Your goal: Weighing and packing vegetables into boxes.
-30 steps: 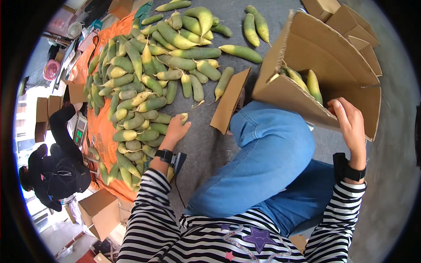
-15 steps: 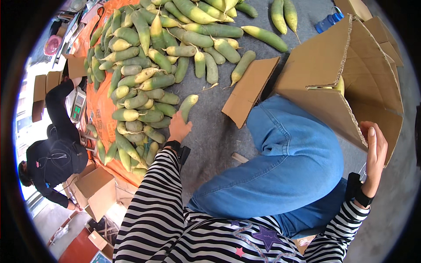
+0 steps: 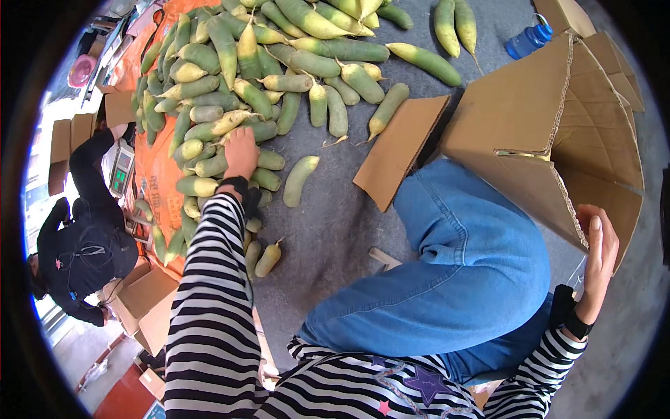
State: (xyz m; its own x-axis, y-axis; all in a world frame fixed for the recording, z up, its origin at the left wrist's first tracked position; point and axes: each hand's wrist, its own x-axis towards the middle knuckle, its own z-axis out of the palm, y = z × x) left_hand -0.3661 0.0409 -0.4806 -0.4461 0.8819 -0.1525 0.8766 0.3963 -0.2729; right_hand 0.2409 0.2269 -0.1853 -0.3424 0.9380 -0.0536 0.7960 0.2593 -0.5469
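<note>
A big heap of green-and-yellow long radishes [image 3: 265, 70] lies on the grey mat ahead of me. My left hand [image 3: 241, 152] reaches into the near edge of the heap and rests palm-down on the radishes there; whether it grips one is hidden. A single radish [image 3: 299, 180] lies just right of that hand. My right hand [image 3: 599, 255] presses flat against the side flap of an open cardboard box [image 3: 551, 133], fingers up. My bent knee in blue jeans [image 3: 467, 258] fills the space between the two hands.
A loose cardboard flap [image 3: 398, 150] lies by the box. A blue bottle [image 3: 528, 40] stands at the back. On the left, a person in black [image 3: 84, 244] crouches by a scale [image 3: 121, 171] and several small cartons [image 3: 143, 293]. An orange sheet [image 3: 150, 164] underlies the heap's left side.
My left arm has stretched forward and left, from the mat by my knee into the radish heap. My right hand has slid down the box flap. My head has tipped forward.
</note>
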